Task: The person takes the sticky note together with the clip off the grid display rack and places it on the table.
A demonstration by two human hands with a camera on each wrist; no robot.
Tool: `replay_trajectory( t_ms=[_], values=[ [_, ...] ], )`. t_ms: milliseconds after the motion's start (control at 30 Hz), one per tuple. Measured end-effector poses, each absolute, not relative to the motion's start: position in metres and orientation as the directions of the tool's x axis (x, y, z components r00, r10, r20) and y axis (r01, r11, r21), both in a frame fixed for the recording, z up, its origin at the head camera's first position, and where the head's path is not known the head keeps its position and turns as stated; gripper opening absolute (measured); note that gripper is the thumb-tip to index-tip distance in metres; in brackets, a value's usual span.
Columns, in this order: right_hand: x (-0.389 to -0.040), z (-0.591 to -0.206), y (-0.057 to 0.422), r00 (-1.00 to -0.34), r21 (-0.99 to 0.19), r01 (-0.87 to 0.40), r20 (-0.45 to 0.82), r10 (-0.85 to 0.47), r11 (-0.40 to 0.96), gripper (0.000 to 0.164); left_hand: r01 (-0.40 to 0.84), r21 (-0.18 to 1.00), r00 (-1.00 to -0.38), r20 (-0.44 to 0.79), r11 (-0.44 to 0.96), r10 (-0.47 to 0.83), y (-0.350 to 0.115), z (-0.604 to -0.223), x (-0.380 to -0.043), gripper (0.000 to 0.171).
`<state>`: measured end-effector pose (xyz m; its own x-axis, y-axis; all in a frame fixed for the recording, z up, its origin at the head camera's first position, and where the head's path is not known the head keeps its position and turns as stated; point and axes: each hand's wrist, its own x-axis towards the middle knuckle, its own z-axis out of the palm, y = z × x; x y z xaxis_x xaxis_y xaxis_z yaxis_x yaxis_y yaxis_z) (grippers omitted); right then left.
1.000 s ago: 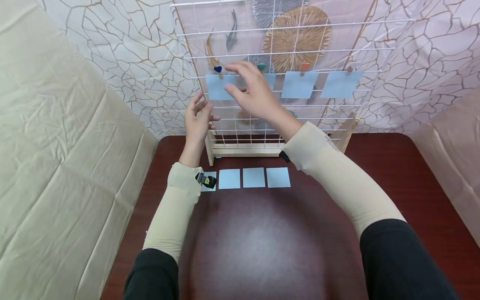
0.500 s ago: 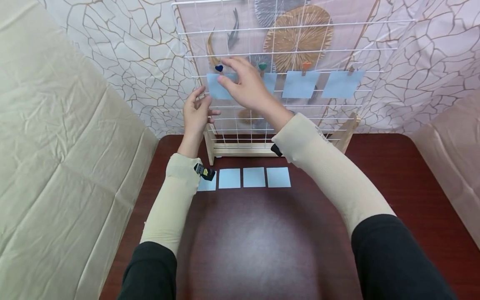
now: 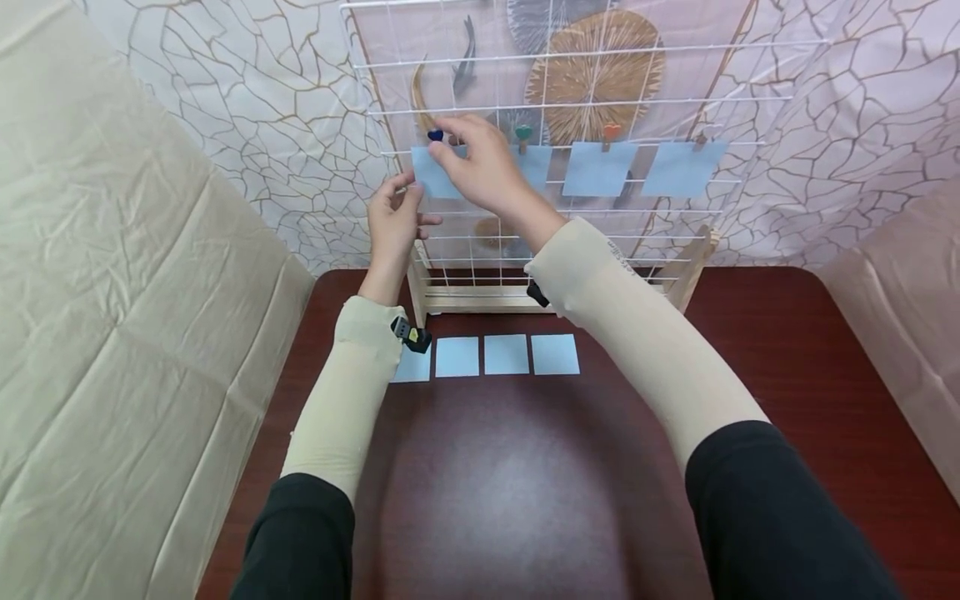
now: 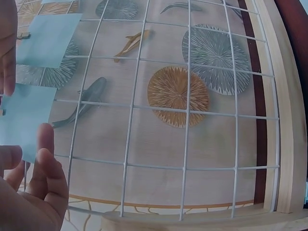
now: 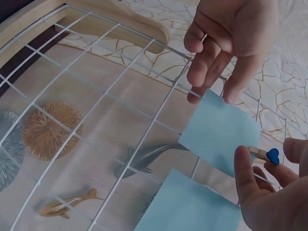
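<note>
A light-blue square of paper (image 3: pixel 429 173) hangs at the left end of a row on a white wire grid (image 4: pixel 185 144). A small wooden clothespin with a blue heart (image 5: pixel 273 156) fastens it. My left hand (image 3: pixel 392 225) is at the paper's lower left corner, thumb and fingers apart on either side of it. My right hand (image 3: pixel 486 173) reaches in front of the same paper. In the right wrist view its thumb (image 5: pixel 243 163) lies by the paper's edge, with the other fingers spread around the clothespin. Both hands' fingers look loosely bent; a firm pinch is not visible.
More blue papers (image 3: pixel 600 169) hang rightward under green, orange and brownish clips. Several blue papers (image 3: pixel 507 355) lie in a row on the dark red table (image 3: pixel 517 500); my left wrist camera covers part of the leftmost. The grid stands on a wooden base (image 3: pixel 487 301) before a patterned backdrop.
My right hand has moved left, toward the blue-heart clothespin, and its forearm has followed. My left hand has risen slightly to the paper's lower corner. The papers and grid stay in place.
</note>
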<state>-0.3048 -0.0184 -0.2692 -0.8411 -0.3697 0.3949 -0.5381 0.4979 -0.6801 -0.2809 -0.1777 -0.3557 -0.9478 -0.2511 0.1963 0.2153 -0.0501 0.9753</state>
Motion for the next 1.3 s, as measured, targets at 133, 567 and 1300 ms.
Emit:
replay_trajectory(
  t_ms=[133,567,1300],
  values=[
    [-0.3081,-0.2684,-0.025,-0.855,-0.684,-0.519,0.401,-0.33,0.513,0.037,0.214,0.976,-0.942,0.197,-0.035,-0.271,-0.1758,-0.3539,-0.2826,0.028],
    [-0.3091,-0.2702,-0.0293,-0.83,-0.644,-0.553,0.483,-0.28,0.529,0.023,0.253,0.966,-0.927,0.228,-0.049,-0.298,-0.1732,-0.3554,-0.2867,0.009],
    [-0.3056,-0.2763,-0.0294,-0.824,-0.688,-0.56,0.518,-0.229,0.46,0.021,0.31,0.95,-0.908,0.281,-0.046,-0.309,-0.1701,-0.3636,-0.2833,0.009]
  ],
)
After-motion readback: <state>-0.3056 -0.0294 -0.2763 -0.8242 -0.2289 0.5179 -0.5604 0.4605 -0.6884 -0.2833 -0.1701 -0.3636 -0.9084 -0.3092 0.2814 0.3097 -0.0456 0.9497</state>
